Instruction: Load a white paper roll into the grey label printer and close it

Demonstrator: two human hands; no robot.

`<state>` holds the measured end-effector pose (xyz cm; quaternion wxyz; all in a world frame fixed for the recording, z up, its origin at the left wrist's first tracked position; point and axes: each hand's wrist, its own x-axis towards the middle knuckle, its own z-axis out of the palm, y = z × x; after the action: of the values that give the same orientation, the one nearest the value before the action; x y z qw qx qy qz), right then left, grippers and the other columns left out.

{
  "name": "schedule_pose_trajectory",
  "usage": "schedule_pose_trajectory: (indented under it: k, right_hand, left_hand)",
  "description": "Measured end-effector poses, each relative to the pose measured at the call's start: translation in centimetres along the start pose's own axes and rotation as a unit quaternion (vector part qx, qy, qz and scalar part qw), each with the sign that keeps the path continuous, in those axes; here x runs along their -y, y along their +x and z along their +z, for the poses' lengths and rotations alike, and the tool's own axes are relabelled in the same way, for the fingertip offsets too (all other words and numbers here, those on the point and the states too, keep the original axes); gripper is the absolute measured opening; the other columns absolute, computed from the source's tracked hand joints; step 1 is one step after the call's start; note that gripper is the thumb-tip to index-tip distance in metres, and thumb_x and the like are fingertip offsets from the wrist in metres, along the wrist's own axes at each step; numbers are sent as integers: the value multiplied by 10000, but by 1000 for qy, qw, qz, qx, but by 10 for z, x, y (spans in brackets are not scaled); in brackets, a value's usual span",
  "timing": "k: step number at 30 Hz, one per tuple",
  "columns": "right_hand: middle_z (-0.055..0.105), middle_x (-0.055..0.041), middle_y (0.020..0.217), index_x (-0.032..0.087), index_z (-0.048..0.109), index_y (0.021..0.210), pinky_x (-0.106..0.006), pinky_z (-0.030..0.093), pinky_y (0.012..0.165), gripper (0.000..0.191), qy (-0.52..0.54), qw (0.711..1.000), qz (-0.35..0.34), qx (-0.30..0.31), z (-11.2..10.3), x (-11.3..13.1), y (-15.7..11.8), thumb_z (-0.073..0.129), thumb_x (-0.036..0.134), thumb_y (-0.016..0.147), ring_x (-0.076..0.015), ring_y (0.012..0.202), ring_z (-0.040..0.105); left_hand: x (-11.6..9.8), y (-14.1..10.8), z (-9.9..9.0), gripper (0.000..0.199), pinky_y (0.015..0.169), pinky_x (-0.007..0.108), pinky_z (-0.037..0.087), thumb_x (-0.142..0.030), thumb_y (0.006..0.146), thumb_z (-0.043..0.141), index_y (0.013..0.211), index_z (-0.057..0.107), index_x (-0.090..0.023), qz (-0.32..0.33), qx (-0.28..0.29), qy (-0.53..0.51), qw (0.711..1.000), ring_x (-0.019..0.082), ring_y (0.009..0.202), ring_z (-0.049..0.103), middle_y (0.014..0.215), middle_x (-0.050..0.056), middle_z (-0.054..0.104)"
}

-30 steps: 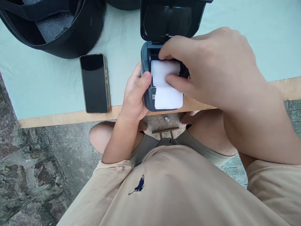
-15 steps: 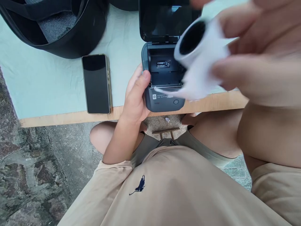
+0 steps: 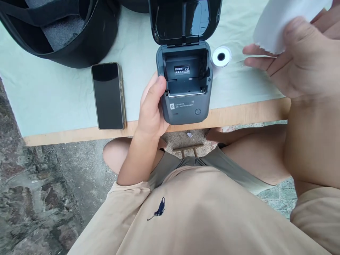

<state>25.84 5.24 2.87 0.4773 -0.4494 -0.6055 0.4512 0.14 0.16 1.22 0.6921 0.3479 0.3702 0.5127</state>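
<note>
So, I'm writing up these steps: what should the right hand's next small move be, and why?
Probably lower the white paper onto the pale cloth and release it. The right hand is occupied with it, the left hand holds the printer, whose open bay shows no roll, and a paper roll sits beside the printer. Freeing a hand seems useful.

The single view comes from the person's head — facing forward and steeply down, over the shirt (image 3: pixel 212 209) onto the tabletop (image 3: pixel 138 46). It sits close, with the right hand (image 3: pixel 302 60) looming larger than the left hand (image 3: pixel 152 111).
</note>
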Motion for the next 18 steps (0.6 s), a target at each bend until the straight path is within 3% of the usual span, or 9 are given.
schedule_pose_trajectory:
  k: [3,6,10,12,15,18]
  right_hand:
    - [566,5,991,391,547,1152,-303,497,589,406,-8,998,-32,45,3,-2,-3,680,370,769,-115,762,559]
    - [560,-51,1006,291,613,1138,-314,388,639,417,-130,987,-89,21,5,2,-4,685,426,751,-137,826,506]
    - [538,-35,932,312,605,1124,-313,316,644,398,-176,978,-112,13,6,-1,0,663,438,750,-132,767,441]
    - [516,-40,934,301,579,1130,-307,300,620,370,-209,970,-125,-6,6,-6,3,624,326,763,-135,748,417]
    - [515,-40,918,256,536,1158,-299,303,576,503,-297,946,-128,-26,6,-12,3,559,87,685,-122,682,406]
    - [563,-36,1075,252,473,1266,-322,421,739,652,-340,933,-120,2,4,-8,-1,507,19,658,-173,894,550]
  left_hand:
    - [0,1,0,391,1101,383,409,-509,884,398,1043,628,-236,8,7,8,1000,264,1351,443,1135,48,682]
    - [0,2,-1,384,1113,381,396,-508,879,410,1039,625,-234,10,12,6,1000,264,1356,433,1146,44,683]
    - [1,3,0,365,1096,385,416,-512,856,456,1035,622,-240,12,8,0,1000,266,1343,450,1139,40,683]
    - [0,2,2,388,1078,394,434,-534,862,428,1034,625,-247,12,-2,1,1000,260,1334,464,1127,40,680]
    - [-2,0,5,452,1059,395,450,-574,878,365,1044,630,-248,2,-26,13,1000,253,1340,459,1130,51,669]
    - [-3,-1,8,434,1058,382,448,-562,866,407,1065,628,-246,-5,-34,27,999,257,1354,439,1147,60,661]
